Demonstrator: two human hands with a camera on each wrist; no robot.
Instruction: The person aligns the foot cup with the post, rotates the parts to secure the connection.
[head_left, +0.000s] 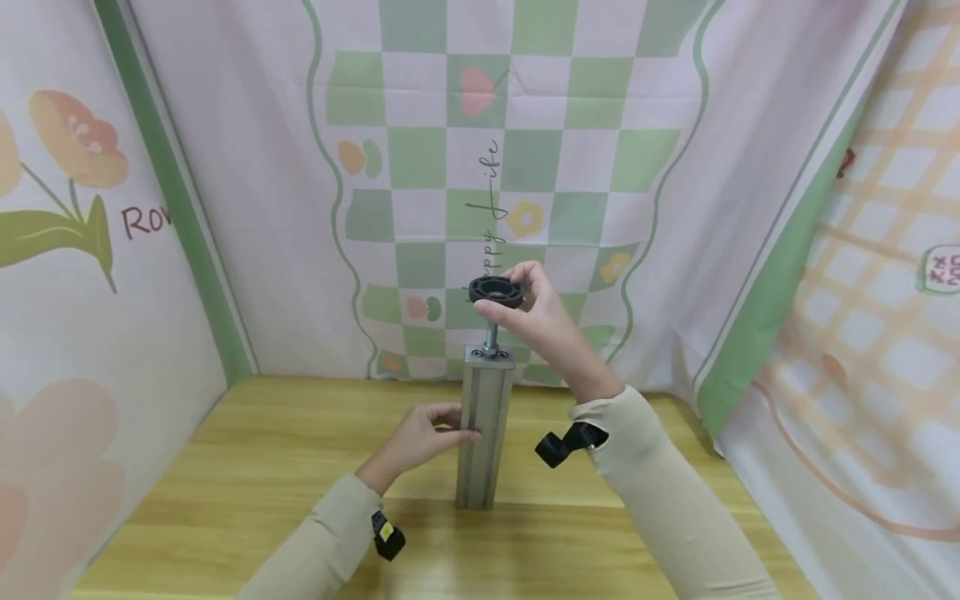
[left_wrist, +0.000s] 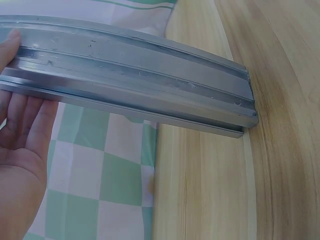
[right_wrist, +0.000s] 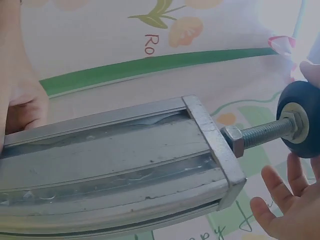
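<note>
An aluminium extrusion profile (head_left: 483, 442) stands upright on the wooden table, an end plate (right_wrist: 215, 145) capping its top. From that plate rises a levelling foot: a threaded rod (right_wrist: 267, 134) with a hex nut (right_wrist: 233, 141) near the plate and a round black base (head_left: 495, 290) facing up. My left hand (head_left: 422, 433) holds the profile about halfway up, thumb on the front face, fingers at the left side and partly hidden. With thumb and fingers, my right hand (head_left: 542, 310) grips the black base by its rim from the right.
The wooden tabletop (head_left: 300, 467) spreads around the profile's foot. A printed curtain (head_left: 420, 158) hangs behind it, with more printed cloth at the left (head_left: 67, 333) and right (head_left: 885, 350). A small black camera (head_left: 570, 442) sits on the right wrist.
</note>
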